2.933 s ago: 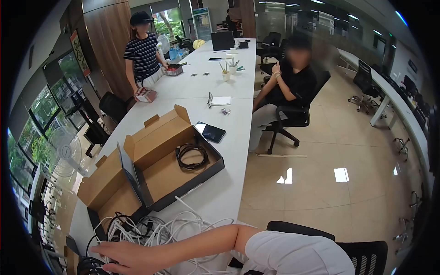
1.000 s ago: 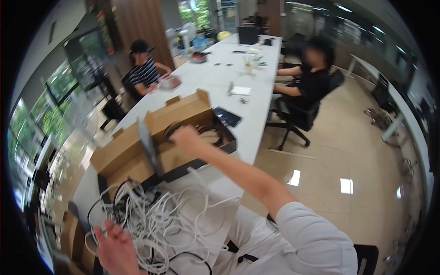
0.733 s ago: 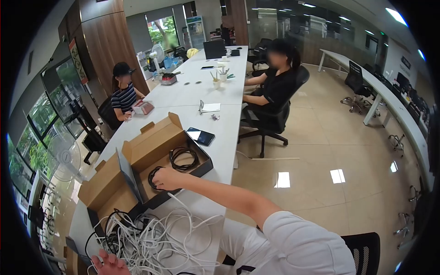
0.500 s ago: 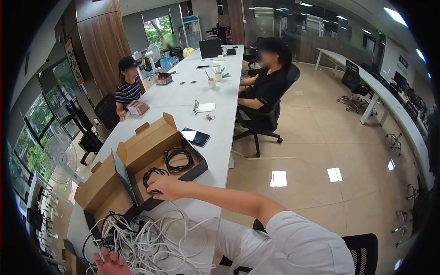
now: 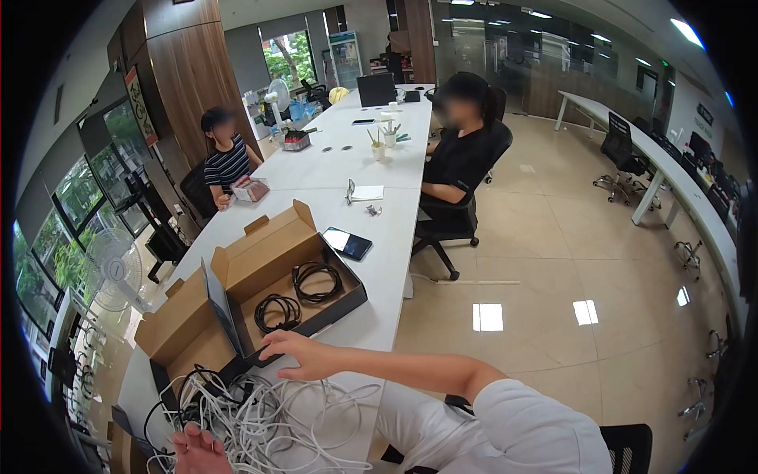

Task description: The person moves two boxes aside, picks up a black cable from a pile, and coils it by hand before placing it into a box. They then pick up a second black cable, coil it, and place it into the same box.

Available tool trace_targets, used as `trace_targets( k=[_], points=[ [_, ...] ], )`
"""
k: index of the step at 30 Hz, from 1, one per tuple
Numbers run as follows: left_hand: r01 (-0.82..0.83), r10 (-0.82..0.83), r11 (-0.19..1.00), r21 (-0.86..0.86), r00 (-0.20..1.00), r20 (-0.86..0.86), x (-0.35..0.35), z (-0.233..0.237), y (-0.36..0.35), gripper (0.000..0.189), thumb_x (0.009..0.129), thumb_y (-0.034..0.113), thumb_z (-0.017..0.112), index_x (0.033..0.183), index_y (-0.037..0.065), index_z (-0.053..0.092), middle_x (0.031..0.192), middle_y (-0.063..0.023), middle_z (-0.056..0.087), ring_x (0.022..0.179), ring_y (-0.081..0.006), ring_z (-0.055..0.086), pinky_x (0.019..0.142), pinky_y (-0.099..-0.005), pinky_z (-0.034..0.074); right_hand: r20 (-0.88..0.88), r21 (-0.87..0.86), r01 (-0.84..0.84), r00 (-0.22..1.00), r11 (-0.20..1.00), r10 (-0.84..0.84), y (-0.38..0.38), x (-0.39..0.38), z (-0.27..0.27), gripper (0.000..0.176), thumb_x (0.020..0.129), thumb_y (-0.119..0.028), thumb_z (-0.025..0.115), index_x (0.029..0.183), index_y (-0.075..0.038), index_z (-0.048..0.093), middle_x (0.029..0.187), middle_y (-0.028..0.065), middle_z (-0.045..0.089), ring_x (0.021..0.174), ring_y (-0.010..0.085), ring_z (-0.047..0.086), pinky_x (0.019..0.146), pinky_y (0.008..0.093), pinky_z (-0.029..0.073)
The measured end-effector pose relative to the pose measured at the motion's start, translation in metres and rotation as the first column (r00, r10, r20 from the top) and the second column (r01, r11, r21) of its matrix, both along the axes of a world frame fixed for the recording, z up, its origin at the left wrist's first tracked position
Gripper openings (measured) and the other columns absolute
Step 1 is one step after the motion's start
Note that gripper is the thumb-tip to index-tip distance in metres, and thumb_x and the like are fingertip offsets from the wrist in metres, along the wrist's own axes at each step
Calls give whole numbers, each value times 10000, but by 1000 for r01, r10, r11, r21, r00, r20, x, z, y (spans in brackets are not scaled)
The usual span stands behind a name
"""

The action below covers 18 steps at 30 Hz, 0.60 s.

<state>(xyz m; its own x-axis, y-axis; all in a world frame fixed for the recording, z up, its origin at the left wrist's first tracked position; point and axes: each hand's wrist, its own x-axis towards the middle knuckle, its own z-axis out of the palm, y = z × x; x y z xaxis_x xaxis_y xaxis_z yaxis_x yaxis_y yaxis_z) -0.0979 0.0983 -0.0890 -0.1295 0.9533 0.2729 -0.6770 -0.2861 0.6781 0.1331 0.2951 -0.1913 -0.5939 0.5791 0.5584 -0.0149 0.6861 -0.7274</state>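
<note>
My right hand (image 5: 298, 355) is over the near edge of an open cardboard box (image 5: 357, 295), its fingers apart with nothing in them. Inside that box lie two coiled black cables (image 5: 278, 313), side by side. A second open box (image 5: 189, 347) stands to the left, with part of the cable heap across its near end. At the bottom, my left hand (image 5: 197, 452) is open beside a tangle of white cables (image 5: 268, 415), fingers slightly bent and apart. Some black cable (image 5: 189, 389) runs through the heap.
A phone (image 5: 347, 243) lies beyond the boxes on the white table (image 5: 308, 209). One person (image 5: 229, 162) sits across on the left holding a small package (image 5: 251, 189); another person (image 5: 458, 158) sits on the right. Pen cups (image 5: 378, 150) and a paper pad (image 5: 368, 193) are farther back.
My right hand has let go of the nearer coiled black cable in the box and drawn back toward the near edge, fingers spreading. My left hand stays by the heap. The view has shifted slightly.
</note>
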Motion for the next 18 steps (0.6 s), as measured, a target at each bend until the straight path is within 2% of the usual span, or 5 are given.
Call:
trace_targets(
  k=[5, 8, 9, 14, 18],
  points=[
    [0, 0, 1000, 1, 1000, -10, -2, -4, 4, 274, 857, 218, 641, 1060, 50, 566, 1180, -146, 520, 1017, -272, 494, 893, -397, 405, -37, -105, -68, 997, 992, 64, -12, 3, 6, 348, 827, -85, 648, 1165, -70, 569, 1317, 165, 431, 1258, 324, 411, 1039, 380, 346],
    [7, -4, 999, 31, 994, -107, -10, -14, 8, 277, 890, 229, 573, 1094, 49, 518, 1172, -149, 494, 992, -229, 480, 843, -345, 405, -68, -137, -91, 994, 986, 83, -21, -1, -2, 332, 776, -48, 663, 1099, -61, 588, 1240, 168, 481, 1212, 332, 439, 1011, 380, 366],
    [10, -3, 999, 45, 988, -152, -8, -12, 10, 280, 906, 234, 539, 1110, 49, 491, 1171, -150, 480, 980, -207, 472, 820, -321, 405, -50, -103, -45, 998, 994, 40, -24, -3, -6, 325, 776, -44, 662, 1092, -61, 588, 1238, 165, 483, 1207, 331, 442, 1006, 382, 370],
    [-43, 42, 999, -8, 997, -68, 11, 5, 1, 218, 879, 207, 625, 1017, 42, 591, 1129, -128, 537, 970, -252, 499, 844, -368, 402, -25, -11, 86, 996, 996, -86, -21, -4, -28, 305, 778, -40, 661, 1073, -61, 586, 1226, 153, 491, 1180, 328, 455, 984, 392, 387],
    [-104, 105, 994, 9, 990, -92, 8, 5, 2, 201, 884, 208, 626, 986, 38, 599, 1105, -112, 545, 939, -241, 497, 830, -362, 390, -6, -38, 15, 1000, 999, -16, -21, -10, -31, 301, 787, -41, 649, 1081, -58, 588, 1225, 142, 496, 1175, 320, 461, 980, 385, 390]
  ],
)
